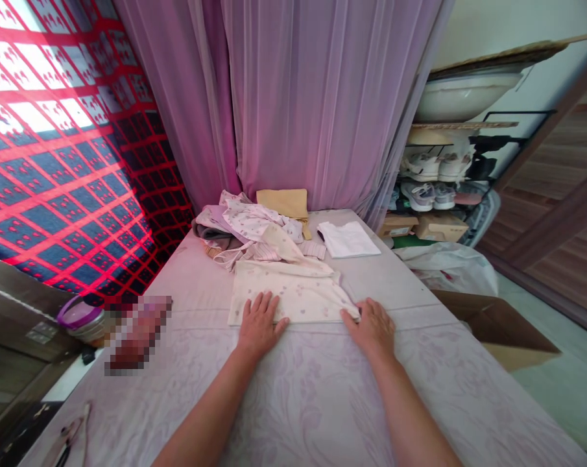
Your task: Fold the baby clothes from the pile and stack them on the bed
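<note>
A cream garment [293,292] with small pink and grey motifs lies spread on the bed, partly folded, with a straight near edge. A narrower part of it runs back toward the clothes pile. My left hand [260,322] rests flat on its near left part, fingers stretched and thumb apart. At the near right corner, my right hand [373,327] has a bit of the cloth between thumb and bent fingers. Whether it is a shirt or trousers, I cannot tell.
Behind the garment is a heap of clothes [254,224], with a folded tan cloth [286,202]. A folded white cloth [349,239] lies to its right. Purple curtains [317,97] hang at the back. A shoe rack [436,165] and an open cardboard box [497,327] stand right of the bed.
</note>
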A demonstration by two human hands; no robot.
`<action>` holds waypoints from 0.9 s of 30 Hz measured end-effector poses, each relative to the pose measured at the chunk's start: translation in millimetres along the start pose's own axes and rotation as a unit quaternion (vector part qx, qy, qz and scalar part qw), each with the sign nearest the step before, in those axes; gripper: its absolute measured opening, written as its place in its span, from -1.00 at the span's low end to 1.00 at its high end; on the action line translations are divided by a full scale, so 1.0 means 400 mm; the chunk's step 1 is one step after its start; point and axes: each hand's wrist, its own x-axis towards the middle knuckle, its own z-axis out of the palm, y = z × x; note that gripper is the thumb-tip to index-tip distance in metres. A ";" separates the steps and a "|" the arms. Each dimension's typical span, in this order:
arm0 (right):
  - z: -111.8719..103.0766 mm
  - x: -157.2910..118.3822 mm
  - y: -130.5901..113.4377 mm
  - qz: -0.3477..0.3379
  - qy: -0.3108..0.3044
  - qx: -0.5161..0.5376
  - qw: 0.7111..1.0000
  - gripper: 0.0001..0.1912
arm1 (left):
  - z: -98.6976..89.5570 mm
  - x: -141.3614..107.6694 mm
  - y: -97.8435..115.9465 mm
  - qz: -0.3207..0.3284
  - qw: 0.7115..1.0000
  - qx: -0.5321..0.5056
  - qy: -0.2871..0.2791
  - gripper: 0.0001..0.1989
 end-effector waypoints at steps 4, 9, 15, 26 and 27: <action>0.001 -0.001 0.000 -0.001 -0.003 -0.004 1.000 -0.57 | -0.002 -0.001 0.006 -0.014 1.000 -0.002 -0.008 -0.38; 0.000 -0.002 0.004 -0.015 -0.004 -0.013 1.000 -0.58 | 0.001 -0.002 0.011 -0.023 1.000 -0.018 -0.007 -0.39; 0.007 0.000 0.009 -0.019 0.001 -0.014 1.000 -0.59 | -0.005 -0.006 0.003 -0.024 0.998 -0.054 -0.008 -0.42; 0.001 0.004 0.006 0.018 -0.001 0.004 1.000 -0.57 | -0.032 -0.084 -0.172 0.012 0.990 -0.079 0.116 -0.80; -0.003 0.004 0.006 0.024 -0.006 0.004 1.000 -0.57 | -0.039 -0.090 -0.191 0.028 0.990 -0.080 0.114 -0.83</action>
